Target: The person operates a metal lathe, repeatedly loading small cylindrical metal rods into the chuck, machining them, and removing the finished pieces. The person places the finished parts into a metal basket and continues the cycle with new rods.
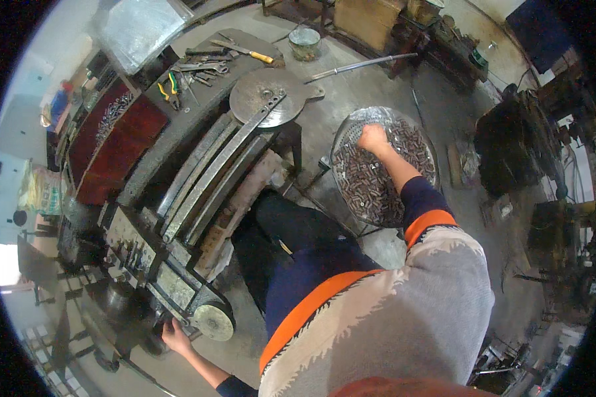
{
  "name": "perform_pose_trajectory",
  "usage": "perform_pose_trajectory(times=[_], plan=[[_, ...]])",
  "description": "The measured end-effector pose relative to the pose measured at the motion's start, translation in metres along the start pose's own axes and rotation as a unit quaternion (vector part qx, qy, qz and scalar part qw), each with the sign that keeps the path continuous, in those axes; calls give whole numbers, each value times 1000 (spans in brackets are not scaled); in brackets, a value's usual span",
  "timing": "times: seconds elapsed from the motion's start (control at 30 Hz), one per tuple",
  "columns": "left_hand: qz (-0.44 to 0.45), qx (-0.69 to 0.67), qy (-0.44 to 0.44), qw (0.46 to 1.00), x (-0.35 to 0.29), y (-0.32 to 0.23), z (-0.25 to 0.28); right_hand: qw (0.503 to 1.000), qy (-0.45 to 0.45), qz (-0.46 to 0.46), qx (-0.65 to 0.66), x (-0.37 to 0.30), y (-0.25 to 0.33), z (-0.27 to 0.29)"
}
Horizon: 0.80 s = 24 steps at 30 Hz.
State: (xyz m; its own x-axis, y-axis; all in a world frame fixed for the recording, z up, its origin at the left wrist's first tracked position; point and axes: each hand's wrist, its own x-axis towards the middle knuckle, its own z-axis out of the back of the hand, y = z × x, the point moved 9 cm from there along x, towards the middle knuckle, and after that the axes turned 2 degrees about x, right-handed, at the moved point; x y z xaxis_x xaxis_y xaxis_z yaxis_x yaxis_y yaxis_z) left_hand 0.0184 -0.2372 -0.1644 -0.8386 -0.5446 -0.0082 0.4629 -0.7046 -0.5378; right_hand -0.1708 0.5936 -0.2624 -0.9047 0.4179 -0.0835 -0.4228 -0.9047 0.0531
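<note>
My right hand point(373, 137) is over the far part of a wide round metal pan point(433, 173). Its fingers are curled closed; whatever they may hold is hidden. Heaped in the pan are many short brownish metal pieces point(367, 182), like small rods or bolt blanks. At the lower left, my left hand point(175, 336) has its fingers closed about a dark handle point(159, 321) at the near end of a lathe-like machine point(176, 281). A pale round wheel point(213, 321) sits just right of that hand. Long metal rails point(208, 182) run away from there.
Beyond the rails lies a round metal plate point(266, 99) with a long bar across it. Pliers point(169, 90), wrenches point(202, 67) and a yellow-handled file point(261, 57) rest on the bench. Farther off stand a metal bucket point(304, 45) and a red-brown tray point(122, 142).
</note>
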Motion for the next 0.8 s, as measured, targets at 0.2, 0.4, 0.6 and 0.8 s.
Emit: perform_pose_trajectory(times=[0.2,0.4,0.6,0.8], plan=[[-12,5,-11,1000,1,-23,1,1000,21,-15,1,10,-8,-7],[-48,-127,54,989,4,16,7,962,-81,99,240,-9,35,46],[-177,-111,-4,978,-15,-152,65,758,-24,449,472,-122,246,177],[-335,-164,-45,927,-33,-296,59,568,36,671,476,-245,396,235]])
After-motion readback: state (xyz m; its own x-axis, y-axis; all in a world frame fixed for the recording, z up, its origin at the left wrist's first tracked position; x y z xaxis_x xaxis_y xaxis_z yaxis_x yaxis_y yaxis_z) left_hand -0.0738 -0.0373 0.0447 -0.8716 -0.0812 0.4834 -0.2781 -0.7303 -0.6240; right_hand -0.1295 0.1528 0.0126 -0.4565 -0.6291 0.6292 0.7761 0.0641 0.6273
